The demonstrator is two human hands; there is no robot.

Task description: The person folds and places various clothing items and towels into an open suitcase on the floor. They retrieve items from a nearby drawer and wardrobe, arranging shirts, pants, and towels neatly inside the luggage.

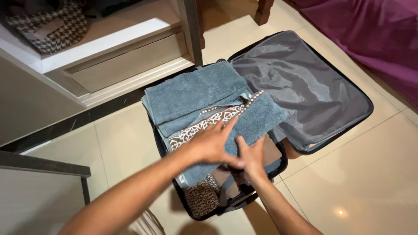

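Note:
An open black suitcase point(365, 114) lies on the tiled floor, its grey-lined lid point(300, 82) spread to the right. Folded blue-grey towels point(196, 91) fill the left half, with a brown and white patterned cloth point(204, 123) between them. My left hand point(211, 143) lies flat, fingers spread, on the nearer towel point(257, 119). My right hand point(251, 157) presses on the near edge of that towel, fingers curled against it. A leopard-print item point(202, 196) sits at the suitcase's near corner.
A white wardrobe point(109, 48) stands open at the upper left with a houndstooth bag point(48, 24) on its shelf. A purple bedspread point(370, 30) hangs at the upper right. A grey ledge point(39, 165) is at the lower left.

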